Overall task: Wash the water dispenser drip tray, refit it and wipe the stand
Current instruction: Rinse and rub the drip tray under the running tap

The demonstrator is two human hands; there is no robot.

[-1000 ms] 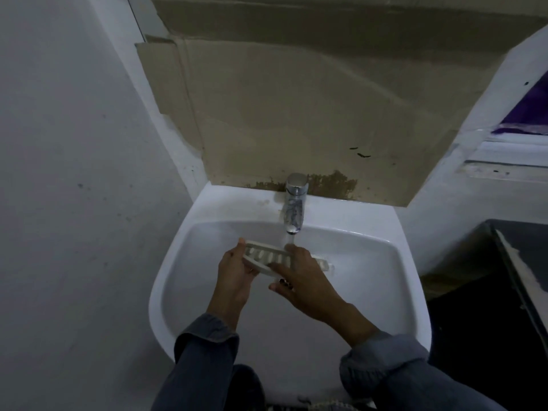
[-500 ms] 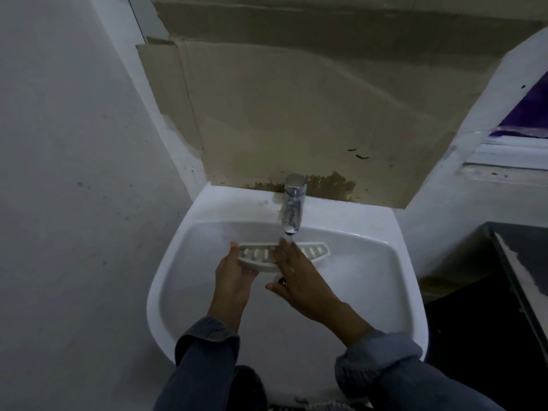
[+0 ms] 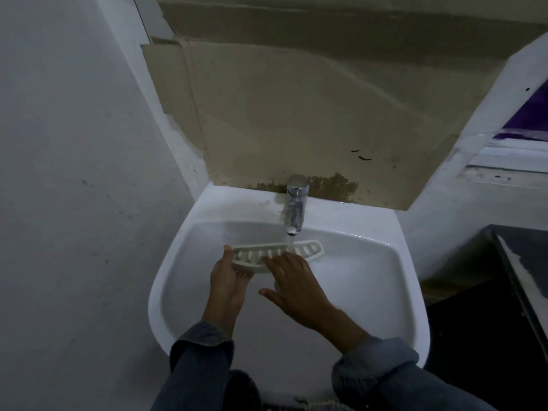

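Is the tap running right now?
On. A thin stream of water falls from the tap spout onto the drip tray over the sink.

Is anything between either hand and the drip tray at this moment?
Nothing visible. The left hand holds the tray by its left end, from below, and the right hand lays straight fingers directly on its slotted top. The tap runs onto the tray beside those fingers.

drip tray middle: under right hand | left hand fingers: beneath tray
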